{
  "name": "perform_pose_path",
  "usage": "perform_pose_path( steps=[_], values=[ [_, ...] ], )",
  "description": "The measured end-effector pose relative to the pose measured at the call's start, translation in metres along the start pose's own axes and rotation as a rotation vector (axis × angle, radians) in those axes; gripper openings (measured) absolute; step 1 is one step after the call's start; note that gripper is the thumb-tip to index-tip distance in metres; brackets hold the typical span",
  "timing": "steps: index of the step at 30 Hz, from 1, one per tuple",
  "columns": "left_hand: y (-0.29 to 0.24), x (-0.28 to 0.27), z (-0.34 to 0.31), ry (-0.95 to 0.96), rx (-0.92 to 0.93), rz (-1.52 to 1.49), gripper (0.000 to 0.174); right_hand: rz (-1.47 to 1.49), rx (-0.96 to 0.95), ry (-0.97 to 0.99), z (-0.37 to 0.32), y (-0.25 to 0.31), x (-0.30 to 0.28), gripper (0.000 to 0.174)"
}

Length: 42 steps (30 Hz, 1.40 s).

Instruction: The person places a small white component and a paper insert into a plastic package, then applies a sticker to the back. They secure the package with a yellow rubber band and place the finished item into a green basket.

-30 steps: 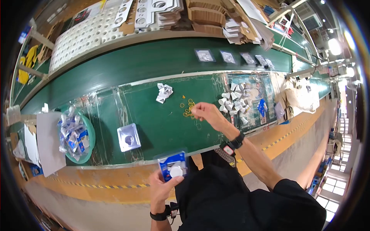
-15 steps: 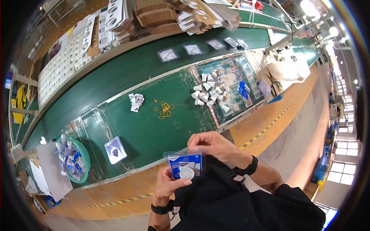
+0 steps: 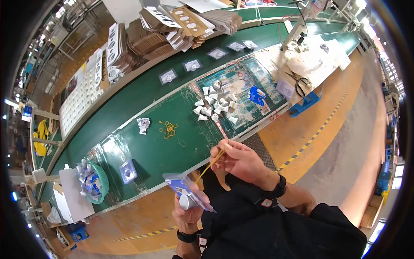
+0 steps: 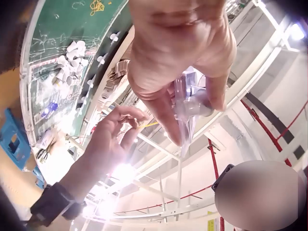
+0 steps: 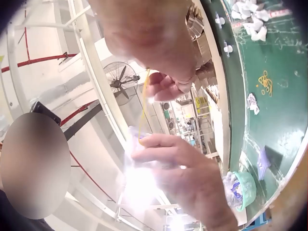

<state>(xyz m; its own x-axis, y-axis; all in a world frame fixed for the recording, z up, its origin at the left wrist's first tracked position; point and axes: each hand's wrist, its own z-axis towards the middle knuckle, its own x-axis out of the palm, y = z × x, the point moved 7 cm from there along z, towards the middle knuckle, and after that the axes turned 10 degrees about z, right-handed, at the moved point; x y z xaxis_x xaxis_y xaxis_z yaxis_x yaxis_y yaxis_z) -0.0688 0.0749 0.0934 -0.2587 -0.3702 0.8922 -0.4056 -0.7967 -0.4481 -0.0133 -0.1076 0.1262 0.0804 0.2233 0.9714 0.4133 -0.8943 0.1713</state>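
My left hand (image 3: 186, 216) grips a clear blister pack (image 3: 177, 186) with a blue card and a round white part bulging from its front. The pack is tilted in front of my body, just off the bench edge. Between thumb and fingers, my right hand (image 3: 245, 165) pinches a yellow rubber band (image 3: 209, 165), stretched taut to the pack's upper edge. In the right wrist view the band (image 5: 144, 108) runs straight between the two hands. More rubber bands (image 3: 170, 131) lie in a loose heap on the green bench, beside a small pile of folded white leaflets (image 3: 143, 125).
White cup-like parts (image 3: 215, 105) and blue cards (image 3: 257, 95) lie on the bench to the right, near scissors (image 3: 300, 86). A clear plastic shell (image 3: 128, 171) and a green basket (image 3: 105, 183) of packs stand left. Several packs (image 3: 192, 65) line the far belt.
My right hand came from the rubber band heap to the pack, then drew back up and right with a band stretched from it. The pack has tilted in my left hand.
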Motion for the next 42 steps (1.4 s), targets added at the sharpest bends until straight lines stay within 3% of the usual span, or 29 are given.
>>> perform_pose_path(
  steps=[4,8,9,12,16,17,20,23,24,25,28,29,32,33,35,36,37,39,42],
  values=[
    [0.000,0.019,-0.013,0.003,0.087,0.121,0.073,0.002,0.061,0.053,-0.029,0.001,0.013,0.022],
    [0.004,0.035,-0.036,-0.033,0.110,0.130,0.076,0.285,0.148,0.154,-0.028,-0.008,0.001,0.019],
    [0.004,0.035,-0.043,-0.059,0.136,0.085,0.076,0.277,0.067,0.013,-0.031,-0.007,0.000,0.019],
    [0.005,0.029,-0.052,-0.283,0.264,-0.142,0.075,0.434,0.188,0.259,-0.037,-0.007,0.009,0.019],
    [-0.005,0.026,-0.048,-0.094,0.155,0.151,0.073,-0.368,0.542,0.079,-0.071,-0.015,0.021,0.032],
    [-0.007,0.030,-0.041,-0.038,0.125,0.168,0.073,-0.395,0.574,0.071,-0.075,-0.019,0.011,0.034],
    [-0.013,0.027,-0.030,0.055,0.059,0.124,0.073,-0.478,0.720,0.334,-0.095,-0.020,0.016,0.024],
    [-0.016,0.030,-0.026,0.032,-0.076,0.031,0.073,-0.352,0.496,0.413,-0.084,-0.017,0.047,0.030],
    [-0.019,0.038,-0.024,0.014,-0.137,0.001,0.074,-0.414,0.544,0.399,-0.074,-0.021,0.049,0.039],
    [-0.024,0.049,-0.016,0.045,-0.209,0.187,0.069,-0.474,0.594,0.388,-0.065,-0.024,0.052,0.050],
    [-0.060,0.021,-0.027,-0.182,-0.371,0.849,0.052,-0.754,0.047,0.069,-0.023,-0.012,0.063,0.052],
    [-0.069,0.020,-0.026,-0.143,-0.384,1.011,0.049,-1.379,-0.105,0.048,-0.008,0.007,0.053,0.045],
    [-0.084,0.027,-0.012,0.004,-0.441,1.418,0.039,-1.788,0.107,0.011,0.021,-0.015,0.090,0.037],
    [-0.086,0.034,-0.006,0.053,-0.461,1.507,0.037,-1.973,0.000,0.139,0.031,-0.035,0.116,0.039],
    [-0.089,0.027,-0.003,0.131,-0.564,1.617,0.037,-2.067,0.113,0.285,0.048,-0.079,0.108,0.042],
    [-0.093,0.018,-0.004,0.066,-0.480,1.446,0.044,-2.110,0.171,0.371,0.053,-0.094,0.103,0.044],
    [-0.095,0.003,-0.010,-0.006,-0.395,1.275,0.051,-2.092,0.033,0.336,0.059,-0.090,0.109,0.038],
    [-0.115,-0.012,-0.014,-0.121,-0.326,1.006,0.072,-1.912,0.130,0.171,0.065,-0.071,0.102,0.033],
    [-0.160,-0.034,-0.017,-0.412,0.001,0.699,0.065,-1.730,0.274,0.112,0.044,-0.050,0.061,0.033]
  ],
)
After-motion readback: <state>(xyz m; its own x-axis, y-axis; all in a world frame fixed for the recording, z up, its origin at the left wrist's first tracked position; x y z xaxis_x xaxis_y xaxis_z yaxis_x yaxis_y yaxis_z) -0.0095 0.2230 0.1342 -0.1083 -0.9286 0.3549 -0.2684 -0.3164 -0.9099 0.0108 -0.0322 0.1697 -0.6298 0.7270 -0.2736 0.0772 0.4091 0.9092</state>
